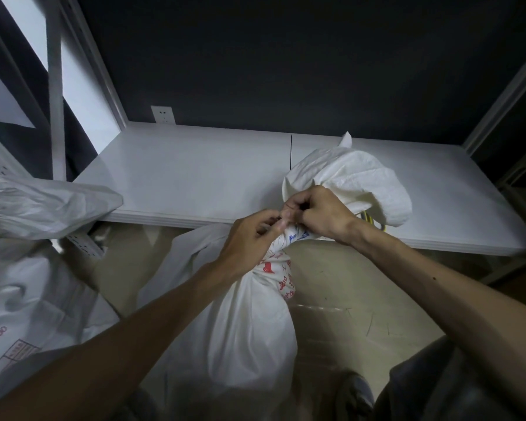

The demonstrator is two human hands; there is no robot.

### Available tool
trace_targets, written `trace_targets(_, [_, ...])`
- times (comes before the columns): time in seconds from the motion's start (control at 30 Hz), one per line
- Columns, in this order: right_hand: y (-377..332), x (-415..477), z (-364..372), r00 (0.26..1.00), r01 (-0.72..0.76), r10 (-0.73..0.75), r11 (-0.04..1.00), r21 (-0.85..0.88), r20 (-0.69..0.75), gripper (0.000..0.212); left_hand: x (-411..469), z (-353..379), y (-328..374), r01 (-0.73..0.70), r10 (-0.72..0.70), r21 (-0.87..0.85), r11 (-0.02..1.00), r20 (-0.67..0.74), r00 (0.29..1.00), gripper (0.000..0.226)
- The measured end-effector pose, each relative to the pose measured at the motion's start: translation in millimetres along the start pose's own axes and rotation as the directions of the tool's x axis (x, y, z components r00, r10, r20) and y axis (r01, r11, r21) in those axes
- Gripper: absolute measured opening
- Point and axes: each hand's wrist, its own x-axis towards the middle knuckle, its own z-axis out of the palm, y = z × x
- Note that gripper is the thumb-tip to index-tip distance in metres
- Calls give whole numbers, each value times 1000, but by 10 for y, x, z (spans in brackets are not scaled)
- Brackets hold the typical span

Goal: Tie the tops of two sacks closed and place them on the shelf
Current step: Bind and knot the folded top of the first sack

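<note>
**Tying the neck below the shelf edge**

The shelf (pixel 195 177) spans mid-frame, and a white sack (pixel 346 174) lies on it at centre right. Our second sack (pixel 243 329) stands upright at lower centre, its long axis vertical. Its gathered neck (pixel 281 243) sits against the shelf's front edge. Our left hand (pixel 249 241) grips the neck from the left. Our right hand (pixel 319 211), fingers curled, pinches its top from the right. We judge the lift goes up and forward.

Your one head view looks forward and down. It sits close above the sack (pixel 249 329), facing the shelf (pixel 195 177).
</note>
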Motion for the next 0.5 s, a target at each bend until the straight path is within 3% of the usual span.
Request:
trace_targets(0.13, [-6, -3, 25, 1000, -13, 13, 1000, 1, 4, 19, -22, 8, 0, 15, -15, -8, 1000, -4, 1000, 33])
trace_targets(0.37, [-28, 8, 10, 999, -32, 32, 999, 20, 9, 21, -12, 14, 54, 88, -85, -104, 991, 29, 996, 13])
trace_targets(0.5, [-35, 23, 13, 999, -45, 45, 999, 11, 2, 23, -32, 16, 93, 82, -81, -113, 990, 15, 997, 17])
